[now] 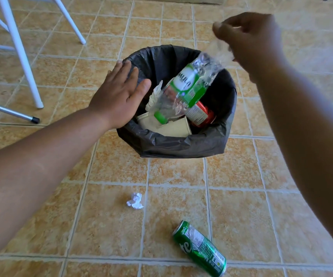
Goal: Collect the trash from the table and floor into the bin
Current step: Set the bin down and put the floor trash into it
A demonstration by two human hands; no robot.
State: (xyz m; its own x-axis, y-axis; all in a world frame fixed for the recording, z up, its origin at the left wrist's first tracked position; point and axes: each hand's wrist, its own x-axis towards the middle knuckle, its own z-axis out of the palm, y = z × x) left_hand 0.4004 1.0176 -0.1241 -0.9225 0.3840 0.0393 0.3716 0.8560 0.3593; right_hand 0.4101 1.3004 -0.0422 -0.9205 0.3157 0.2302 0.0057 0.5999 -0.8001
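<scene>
A bin [181, 144] lined with a black bag stands on the tiled floor. Inside lie a beige carton, a red packet and a white tissue. A crushed clear plastic bottle [187, 86] with a green label and green cap hangs cap-down over the bin's mouth. My right hand [249, 41] pinches the bottle's upper end. My left hand [119, 96] is flat with fingers apart, over the bin's left rim, holding nothing. On the floor nearer to me lie a crumpled white paper [135, 200] and a green soda can [199, 248] on its side.
White chair or table legs [19, 50] stand at the upper left, and a metal leg with a black tip [34, 119] lies low beside them. Tan floor tiles surround the bin.
</scene>
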